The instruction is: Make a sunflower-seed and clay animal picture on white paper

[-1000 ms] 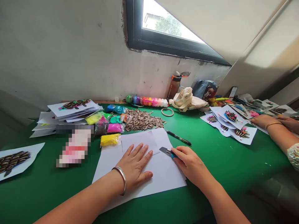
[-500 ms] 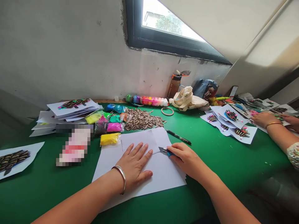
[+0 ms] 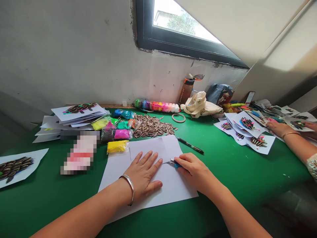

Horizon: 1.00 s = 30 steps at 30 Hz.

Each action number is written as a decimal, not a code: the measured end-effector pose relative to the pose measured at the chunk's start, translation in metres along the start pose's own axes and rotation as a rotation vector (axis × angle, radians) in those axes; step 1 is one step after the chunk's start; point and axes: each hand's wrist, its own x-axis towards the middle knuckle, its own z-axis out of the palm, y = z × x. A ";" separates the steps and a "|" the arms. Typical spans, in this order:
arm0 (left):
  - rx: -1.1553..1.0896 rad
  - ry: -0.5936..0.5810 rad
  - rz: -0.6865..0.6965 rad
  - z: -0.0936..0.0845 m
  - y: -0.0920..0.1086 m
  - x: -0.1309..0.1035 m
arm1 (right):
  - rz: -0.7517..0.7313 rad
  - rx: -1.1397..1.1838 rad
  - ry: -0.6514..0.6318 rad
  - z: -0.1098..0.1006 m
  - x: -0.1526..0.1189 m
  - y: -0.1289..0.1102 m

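Observation:
My left hand (image 3: 145, 175) lies flat with its fingers spread, pressing on white paper (image 3: 173, 185) on the green table. Under its fingertips is a partly cut piece of the top sheet (image 3: 148, 147), with slits along its left and lower edges. My right hand (image 3: 194, 170) is closed round a utility knife (image 3: 176, 163) with a blue grip. The knife's tip is over the paper, just right of my left fingertips; little blade shows. A black pen (image 3: 190, 145) lies beyond my right hand, beside the paper's upper right corner.
Bagged coloured clay (image 3: 117, 146) and a pile of sunflower seeds (image 3: 153, 127) lie behind the paper. A tape roll (image 3: 178, 118), a bottle (image 3: 186, 91) and a cloth bag (image 3: 199, 105) stand farther back. At right, a co-worker's hand (image 3: 277, 128) is near seed pictures (image 3: 247, 124).
The long blade that showed at the knife's tip is now mostly out of sight, and my right hand has shifted slightly. My left hand stays flat on the paper.

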 end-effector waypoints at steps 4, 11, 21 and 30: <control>-0.003 0.004 0.013 0.001 -0.001 0.000 | 0.013 0.011 -0.019 0.001 -0.002 -0.004; -0.025 0.013 0.027 0.002 -0.001 -0.002 | -0.028 -0.024 0.026 0.008 0.005 -0.021; -0.031 0.041 0.029 0.004 -0.002 -0.003 | -0.027 -0.020 0.073 0.018 0.010 -0.042; -0.112 0.025 0.000 -0.005 0.001 -0.004 | -0.080 -0.040 0.002 0.025 0.018 -0.057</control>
